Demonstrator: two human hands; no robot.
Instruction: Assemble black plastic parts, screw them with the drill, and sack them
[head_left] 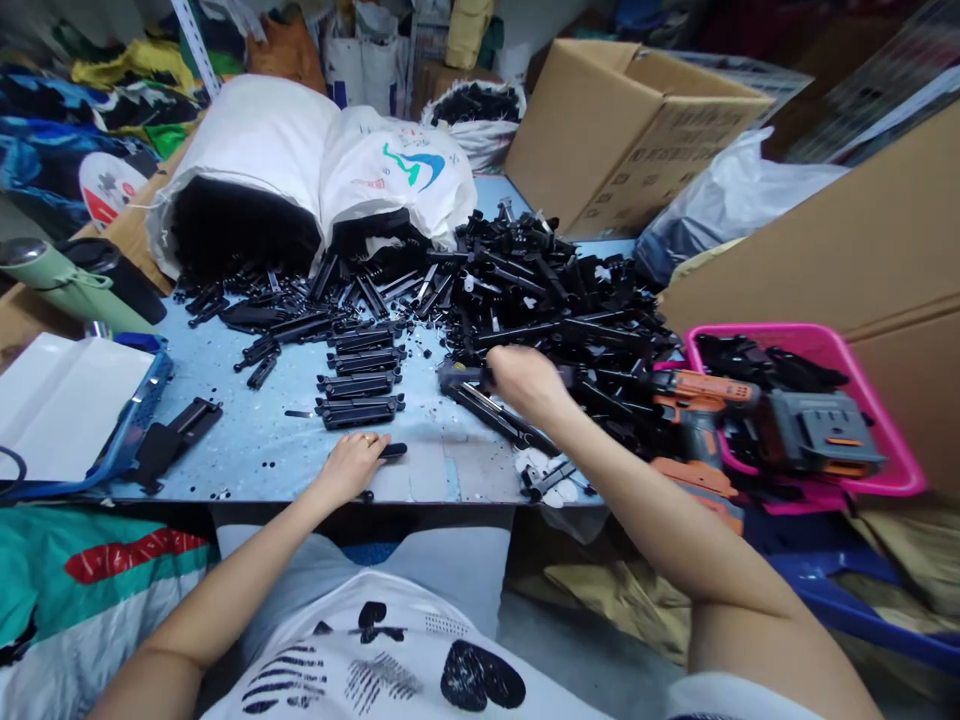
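Observation:
My left hand (352, 466) is at the table's front edge, its fingers closed on a small black plastic part (394, 451) that sticks out past the fingertips. Just beyond it lies a column of several long black plastic assemblies (360, 411), side by side. My right hand (525, 382), slightly blurred, is closed like a fist at the near side of a large heap of black parts (555, 290). A blurred long black plastic part (459, 376) shows on both sides of this fist and appears gripped in it. Below lies another long black piece with a metal strip (495, 412).
Two white sacks (255, 125) spill black parts at the back. To the right are an orange cordless drill (697, 395), a pink basket (892, 440) and a cardboard box (577, 130). A blue tray (154, 385) with paper and a green bottle (67, 285) stand left.

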